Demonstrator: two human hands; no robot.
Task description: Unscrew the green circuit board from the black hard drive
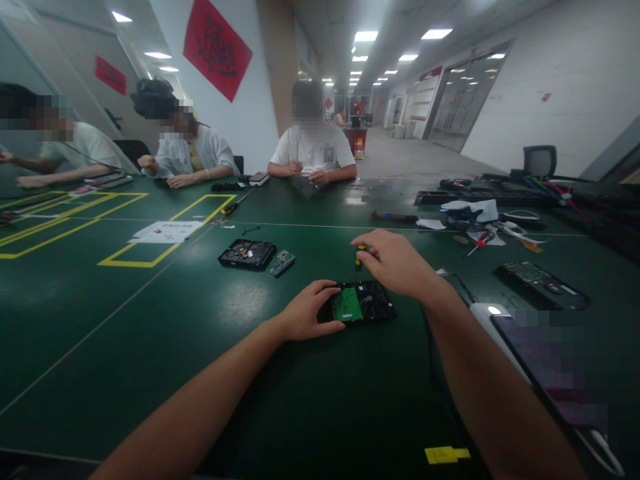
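A black hard drive (376,301) with a green circuit board lies flat on the dark green table (200,373). My left hand (313,310) grips its left end, thumb along the near edge and fingers along the far edge. Above the drive's far edge, my right hand (393,260) pinches a small yellow-and-black screwdriver (359,256) held upright. The screwdriver's tip is too fine to make out, so I cannot tell whether it touches the drive. Beyond my left hand sit another opened black hard drive (247,253) and a loose circuit board (283,263).
At right lie another hard drive (544,285), a phone (545,367), a red-handled screwdriver (481,243) and cables. A dark cylindrical tool (394,217) and a yellow screwdriver (235,202) lie farther back. White paper (167,232) is at left. Several people sit across the table.
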